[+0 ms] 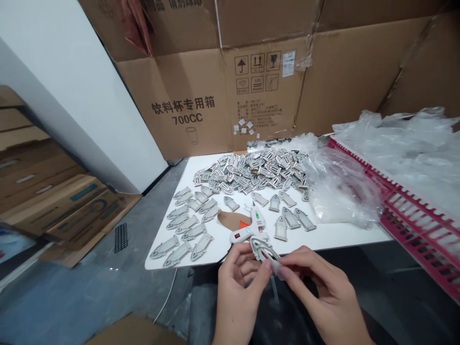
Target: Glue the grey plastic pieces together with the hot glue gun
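Observation:
Above the table's front edge, my left hand (239,282) is closed around a grey arch-shaped cutout piece (263,245), thumb on its near side. My right hand (319,287) pinches the piece's lower right end, where a whitish bit shows between thumb and forefinger. Whether that bit is a separate part I cannot tell. Just beyond the piece lies a white glue gun (256,220) with an orange trigger, on its side over a brown patch (230,219). A thin translucent stick (275,290) shows below my fingers.
A heap of arch-shaped pieces (258,167) covers the back of the white table (158,256). Several more lie in rows at left (187,225) and right (293,218). Plastic bags (341,187) and a pink basket (406,201) stand right. Cardboard (187,76) walls the back.

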Motion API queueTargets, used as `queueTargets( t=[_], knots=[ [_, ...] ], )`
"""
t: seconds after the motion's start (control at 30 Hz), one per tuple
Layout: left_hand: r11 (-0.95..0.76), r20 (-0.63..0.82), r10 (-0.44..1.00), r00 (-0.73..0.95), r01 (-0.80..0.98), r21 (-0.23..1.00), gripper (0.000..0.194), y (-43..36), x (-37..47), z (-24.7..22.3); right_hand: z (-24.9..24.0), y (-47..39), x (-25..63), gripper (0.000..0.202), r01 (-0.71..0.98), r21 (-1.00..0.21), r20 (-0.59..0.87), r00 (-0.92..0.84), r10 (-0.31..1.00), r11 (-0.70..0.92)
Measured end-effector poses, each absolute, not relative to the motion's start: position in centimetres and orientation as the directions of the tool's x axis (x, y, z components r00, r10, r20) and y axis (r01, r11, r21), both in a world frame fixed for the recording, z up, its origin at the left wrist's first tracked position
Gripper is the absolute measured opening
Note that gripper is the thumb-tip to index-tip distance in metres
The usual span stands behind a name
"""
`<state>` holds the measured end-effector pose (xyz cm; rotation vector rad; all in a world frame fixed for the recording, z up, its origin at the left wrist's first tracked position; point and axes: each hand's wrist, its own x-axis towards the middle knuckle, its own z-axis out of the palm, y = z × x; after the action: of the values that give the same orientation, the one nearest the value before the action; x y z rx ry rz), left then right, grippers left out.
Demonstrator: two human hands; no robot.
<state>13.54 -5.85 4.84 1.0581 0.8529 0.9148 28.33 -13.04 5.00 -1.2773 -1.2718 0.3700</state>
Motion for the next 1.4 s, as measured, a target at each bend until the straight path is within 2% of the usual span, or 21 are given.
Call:
queueTargets(
  t=[0.13,0.3,0.4,0.6,0.9,1.07,1.17,1.23,1.3,1.4],
  knots=[
    [0.238,-0.139,0.903,0.406,-0.206,0.949,0.050,-6.2,13.9,4.8,5.1,-13.0,28.2,0.012,0.505,-0.786,0.556,0.323,0.766,0.357],
    [0.232,-0.109,0.878,0.467,-0.215,0.949,0.035,-6.7,13.9,4.8,4.7,-13.0,28.4,0.015,0.558,-0.749,0.585,0.303,0.752,0.357],
    [0.244,-0.110,0.867,0.485,-0.221,0.944,0.034,-6.8,13.8,4.7,4.6,-12.9,28.5,0.017,0.573,-0.738,0.595,0.304,0.744,0.355],
    [0.268,-0.118,0.862,0.493,-0.246,0.932,0.041,-6.7,13.9,4.8,4.6,-12.7,28.6,0.020,0.567,-0.735,0.596,0.280,0.752,0.372],
    [0.273,-0.124,0.859,0.496,-0.240,0.932,0.040,-6.6,13.9,4.6,4.0,-12.6,28.8,0.023,0.571,-0.736,0.594,0.285,0.752,0.365],
    [0.289,-0.135,0.859,0.494,-0.251,0.924,0.041,-6.6,14.1,4.6,3.9,-12.3,28.5,0.013,0.594,-0.747,0.588,0.379,0.714,0.299],
    [0.279,-0.136,0.872,0.471,-0.249,0.927,0.041,-6.6,14.1,4.8,3.7,-12.3,28.4,0.011,0.512,-0.828,0.498,0.484,0.720,0.229],
    [0.265,-0.133,0.879,0.459,-0.236,0.935,0.040,-6.6,14.1,4.9,3.5,-12.3,28.3,0.015,0.373,-0.912,0.356,0.509,0.784,0.172],
    [0.262,-0.137,0.881,0.453,-0.225,0.939,0.040,-6.5,14.2,4.9,3.3,-12.2,28.3,0.021,0.190,-0.976,0.187,0.473,0.861,0.108],
    [0.269,-0.156,0.885,0.438,-0.210,0.940,0.043,-6.4,14.2,4.7,3.3,-12.1,28.3,0.034,-0.028,-0.999,0.012,0.404,0.915,0.025]
  ],
)
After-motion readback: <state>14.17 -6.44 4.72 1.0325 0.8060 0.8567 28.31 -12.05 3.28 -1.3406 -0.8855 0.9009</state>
